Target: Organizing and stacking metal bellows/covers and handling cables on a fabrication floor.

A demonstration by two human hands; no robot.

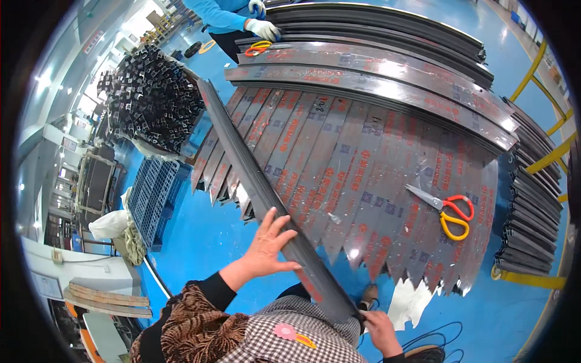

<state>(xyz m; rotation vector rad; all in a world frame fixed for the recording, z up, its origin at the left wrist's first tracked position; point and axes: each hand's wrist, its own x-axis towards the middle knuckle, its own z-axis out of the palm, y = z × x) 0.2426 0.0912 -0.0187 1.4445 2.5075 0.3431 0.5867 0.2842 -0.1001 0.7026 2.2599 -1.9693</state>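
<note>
A long dark profile strip [260,184] with a grooved face slants from the far left toward my body, its far part lying across the film-covered profiles. My left hand [264,247] rests on it near the middle, fingers spread over its surface and thumb stretched out. At the strip's near end, my right hand [381,334] grips the edge; its fingertips are partly hidden. Scissors [445,212] with one red and one yellow handle lie on the film-covered profiles [327,163], to the right of the strip.
Across the table, a co-worker's gloved hand [263,29] is beside a second pair of scissors [258,48]. Long profiles [387,78] lie crosswise at the back. More profiles [529,212] fill a yellow rack at right. A bundle of profiles [151,100] and a blue pallet [152,187] stand left.
</note>
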